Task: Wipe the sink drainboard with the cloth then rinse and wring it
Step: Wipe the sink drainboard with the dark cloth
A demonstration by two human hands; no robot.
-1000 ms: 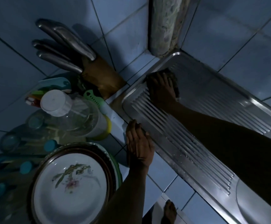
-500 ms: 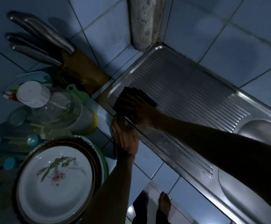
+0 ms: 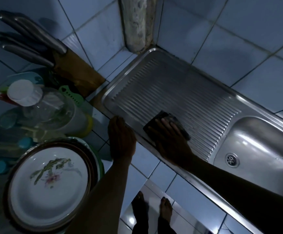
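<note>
Flat fingers of the right hand [image 3: 169, 141] press a dark cloth [image 3: 167, 123] onto the ribbed drainboard [image 3: 179, 92], near its front edge and well short of the basin — the fingers lie straight on top, not curled round it. Most of the cloth is hidden under the palm; only its far corner and a strip on the basin side show, and in this dim light its colour and weave are hard to make out. Just beside it, the left hand [image 3: 122, 137] rests open on the tiled counter, its fingertips touching the drainboard's front rim and holding nothing. To the right the sink basin [image 3: 262, 149] shows its drain [image 3: 232, 159], but its far side is cut off by the frame edge. Left of the drainboard stands a knife block [image 3: 79, 73] with steel handles sticking out, a clear plastic bottle with a white cap [image 3: 24, 93], and a flowered plate [image 3: 49, 183] on a stack whose lower dishes are mostly covered. Further left, a heap of coloured plastic ware is too dark and blurred to sort out — only blue and green patches show.
</note>
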